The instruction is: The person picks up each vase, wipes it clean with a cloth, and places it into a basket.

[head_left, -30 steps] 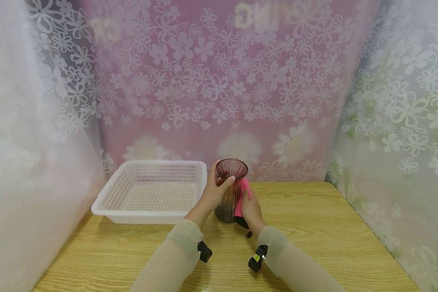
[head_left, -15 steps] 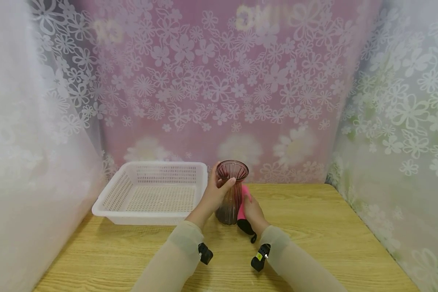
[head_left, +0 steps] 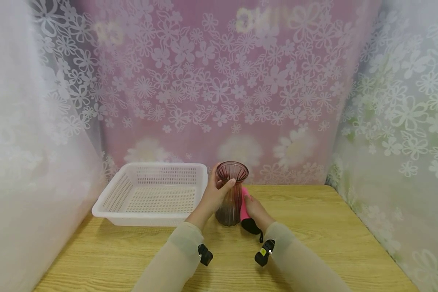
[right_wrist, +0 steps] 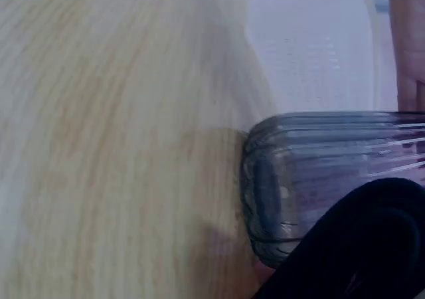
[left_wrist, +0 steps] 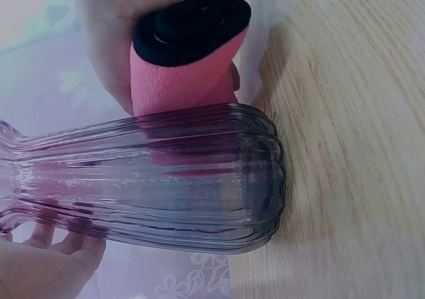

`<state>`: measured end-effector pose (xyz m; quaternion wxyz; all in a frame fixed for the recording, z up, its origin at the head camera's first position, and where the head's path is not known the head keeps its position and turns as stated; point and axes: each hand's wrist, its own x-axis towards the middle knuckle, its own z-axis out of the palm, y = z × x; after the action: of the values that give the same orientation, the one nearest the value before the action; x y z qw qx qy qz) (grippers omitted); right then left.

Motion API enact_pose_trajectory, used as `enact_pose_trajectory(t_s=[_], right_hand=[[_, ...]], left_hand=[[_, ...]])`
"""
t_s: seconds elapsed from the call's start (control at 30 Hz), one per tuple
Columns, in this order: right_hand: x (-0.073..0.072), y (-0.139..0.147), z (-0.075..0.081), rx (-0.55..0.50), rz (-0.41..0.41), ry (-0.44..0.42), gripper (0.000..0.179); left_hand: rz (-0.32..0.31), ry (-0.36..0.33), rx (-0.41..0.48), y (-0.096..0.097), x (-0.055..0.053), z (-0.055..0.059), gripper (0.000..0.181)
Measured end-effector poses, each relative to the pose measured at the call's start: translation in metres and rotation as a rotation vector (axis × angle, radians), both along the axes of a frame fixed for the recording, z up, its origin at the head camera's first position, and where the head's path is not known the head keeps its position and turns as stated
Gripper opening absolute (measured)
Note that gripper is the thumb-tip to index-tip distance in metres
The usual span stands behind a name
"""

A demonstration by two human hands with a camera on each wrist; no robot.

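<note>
My left hand [head_left: 214, 194] grips the neck of a ribbed glass vase [head_left: 229, 207], purple at the top and greyish toward the base. The vase is upright, its base at the wooden tabletop. In my right hand [head_left: 257, 211] is a soft pink cloth-like piece [head_left: 244, 209] with a black end [head_left: 250, 226] and a black loop. It lies against the vase's right side, low down. In the left wrist view the pink piece [left_wrist: 179, 83] looks folded or rolled, and partly shows through the glass. The black end [right_wrist: 372, 239] covers part of the vase [right_wrist: 285, 186] in the right wrist view.
A white perforated plastic basket [head_left: 149, 220] stands on the wooden table [head_left: 306, 235], just left of the vase. Flower-patterned sheets [head_left: 219, 81] hang at the back and both sides. A small black camera is strapped to each wrist.
My right hand has slid down the vase's side and slightly to the right with the pink piece, baring more of the glass. The left hand and the vase stay nearly in place.
</note>
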<state>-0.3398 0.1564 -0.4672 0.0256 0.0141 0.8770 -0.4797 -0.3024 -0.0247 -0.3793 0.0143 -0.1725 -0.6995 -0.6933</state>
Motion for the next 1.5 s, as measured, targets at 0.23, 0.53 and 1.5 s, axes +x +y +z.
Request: enact_pose_trajectory(t_s=[0.23,0.53,1.5], right_hand=[[0.0,0.008,0.007,-0.055,0.002,-0.073,0.053],[0.007,0.019,0.022,-0.048,0.012,-0.063,0.062],[0.031,0.032,0.102,-0.291,-0.019,0.008,0.063]], left_hand=[[0.007,0.0,-0.004,0.0,0.002,-0.001,0.082],[0.008,-0.005,0.005,0.0,0.0,-0.002,0.082],[0.012,-0.019,0.016,0.004,-0.025,-0.027,0.085]])
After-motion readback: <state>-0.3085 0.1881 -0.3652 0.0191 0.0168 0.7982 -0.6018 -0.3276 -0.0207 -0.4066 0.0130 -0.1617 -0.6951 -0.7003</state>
